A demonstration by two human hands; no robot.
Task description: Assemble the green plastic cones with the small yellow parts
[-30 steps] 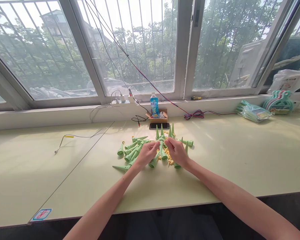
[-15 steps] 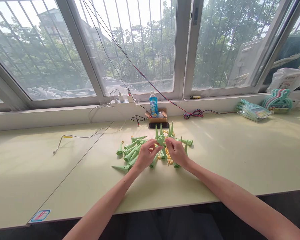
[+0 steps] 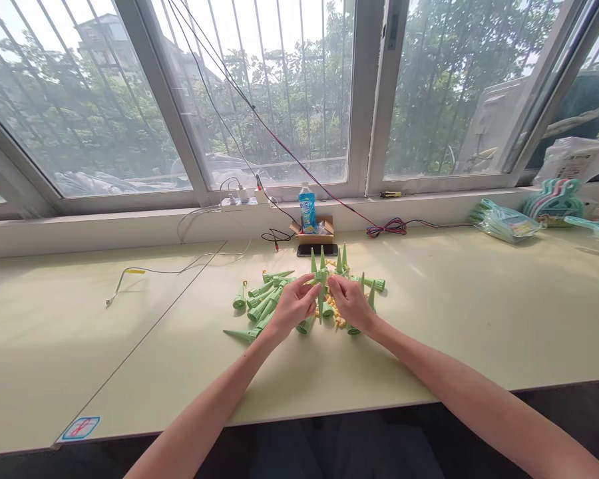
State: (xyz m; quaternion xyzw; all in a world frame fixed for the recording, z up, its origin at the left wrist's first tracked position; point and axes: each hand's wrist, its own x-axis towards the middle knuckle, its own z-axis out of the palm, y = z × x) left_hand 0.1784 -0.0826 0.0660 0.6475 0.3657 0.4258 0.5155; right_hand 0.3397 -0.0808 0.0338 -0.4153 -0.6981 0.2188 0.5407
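My left hand (image 3: 295, 305) pinches a green cone-shaped spike (image 3: 321, 303), whose pointed end hangs downward between my hands. Close against its collar, my right hand (image 3: 352, 303) has its fingers closed; what they pinch is hidden. Several more green spikes (image 3: 263, 304) lie heaped left of my left hand. Others stand point-up (image 3: 313, 261) behind my hands, and a few lie beside my right hand. Small yellow pieces (image 3: 339, 320) are scattered on the table under and between my hands.
Behind the spikes lie a black phone (image 3: 317, 250) and an open cardboard box (image 3: 325, 234) beside a blue bottle (image 3: 307, 211). Cables (image 3: 389, 227) run along the sill. Bagged plastic goods (image 3: 508, 221) and hangers (image 3: 554, 203) sit at the back right. The table edge (image 3: 329, 416) is in front.
The held green spike has turned so that its point hangs straighter down. My hands have shifted slightly. A light-blue plastic item has appeared at the right edge.
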